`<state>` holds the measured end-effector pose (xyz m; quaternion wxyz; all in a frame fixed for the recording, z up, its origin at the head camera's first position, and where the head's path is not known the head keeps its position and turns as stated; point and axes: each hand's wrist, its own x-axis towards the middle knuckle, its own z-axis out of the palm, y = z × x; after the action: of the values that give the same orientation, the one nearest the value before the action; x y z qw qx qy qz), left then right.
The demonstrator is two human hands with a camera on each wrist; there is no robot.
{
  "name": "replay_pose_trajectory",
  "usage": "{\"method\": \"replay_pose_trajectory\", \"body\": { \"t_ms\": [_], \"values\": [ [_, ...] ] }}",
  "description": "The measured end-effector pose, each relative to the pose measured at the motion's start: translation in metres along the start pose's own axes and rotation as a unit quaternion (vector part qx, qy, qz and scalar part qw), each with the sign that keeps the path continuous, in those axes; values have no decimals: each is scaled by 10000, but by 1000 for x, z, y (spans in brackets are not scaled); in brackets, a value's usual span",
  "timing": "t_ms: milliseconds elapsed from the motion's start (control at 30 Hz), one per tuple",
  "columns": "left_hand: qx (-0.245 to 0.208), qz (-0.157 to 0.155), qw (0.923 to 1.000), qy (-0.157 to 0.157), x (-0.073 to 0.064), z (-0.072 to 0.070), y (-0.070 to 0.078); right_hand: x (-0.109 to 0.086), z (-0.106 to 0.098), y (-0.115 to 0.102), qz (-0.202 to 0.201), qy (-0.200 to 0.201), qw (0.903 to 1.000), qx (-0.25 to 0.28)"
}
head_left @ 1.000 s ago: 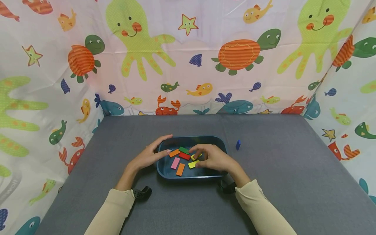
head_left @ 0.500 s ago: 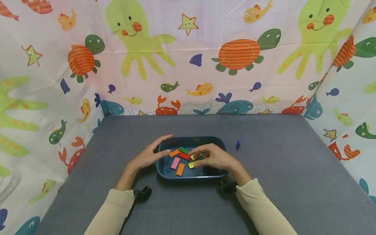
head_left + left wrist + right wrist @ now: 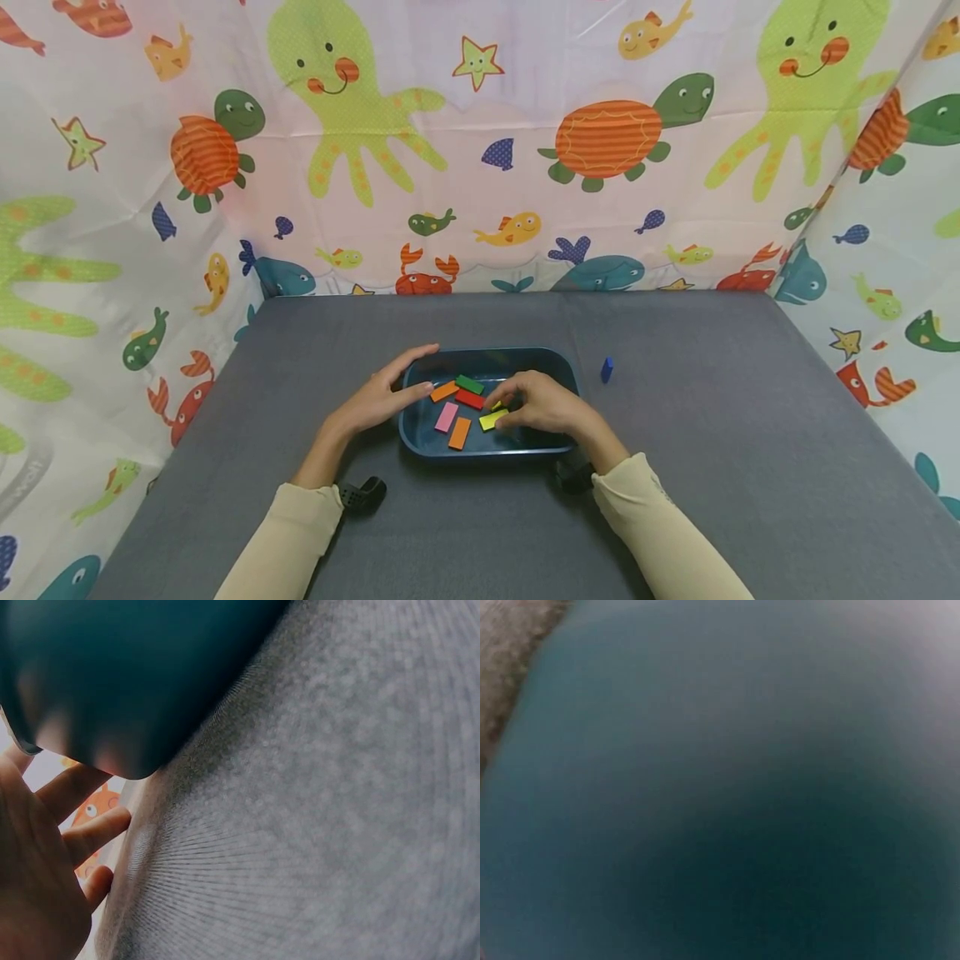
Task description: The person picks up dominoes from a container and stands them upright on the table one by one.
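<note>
A dark blue tray (image 3: pixel 487 455) holds several small flat blocks. My left hand (image 3: pixel 375 402) rests at its left end, thumb over the rim and fingers stretched along the outside; in the left wrist view the fingers (image 3: pixel 94 832) lie against the tray's underside edge (image 3: pixel 135 690). Inside the tray my right hand (image 3: pixel 551 407) has its thumb and fingers bent around a yellow block (image 3: pixel 499 406), mostly hidden by the fingers. A second yellow block (image 3: pixel 491 420) lies at the thumb tip. Left of them are a red block (image 3: pixel 470 400), a green block (image 3: pixel 470 384) and a pink block (image 3: pixel 446 417).
Two orange blocks, one near the left thumb (image 3: pixel 444 392) and another orange block (image 3: pixel 460 433), lie in the tray. A blue block (image 3: pixel 607 369) stands on the grey table (image 3: pixel 697 392) to the tray's right. A curtain with sea animals (image 3: pixel 525 100) surrounds the table.
The right hand's fingertips have come down and closer to the thumb around the yellow block, and its wrist has shifted slightly left. The left hand and the tray have stayed put.
</note>
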<state>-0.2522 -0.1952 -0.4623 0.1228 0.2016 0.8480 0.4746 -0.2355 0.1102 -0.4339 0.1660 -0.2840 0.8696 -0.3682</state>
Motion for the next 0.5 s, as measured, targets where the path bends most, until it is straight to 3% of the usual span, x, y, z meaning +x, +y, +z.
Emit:
{"method": "replay_pose_trajectory", "body": {
  "t_ms": [267, 500],
  "values": [
    [38, 44, 10000, 19, 0, -1, 1, 2, 2, -3, 239, -90, 9994, -245],
    [18, 48, 10000, 25, 0, 1, -1, 2, 5, -2, 82, -204, 9990, -391]
  ]
}}
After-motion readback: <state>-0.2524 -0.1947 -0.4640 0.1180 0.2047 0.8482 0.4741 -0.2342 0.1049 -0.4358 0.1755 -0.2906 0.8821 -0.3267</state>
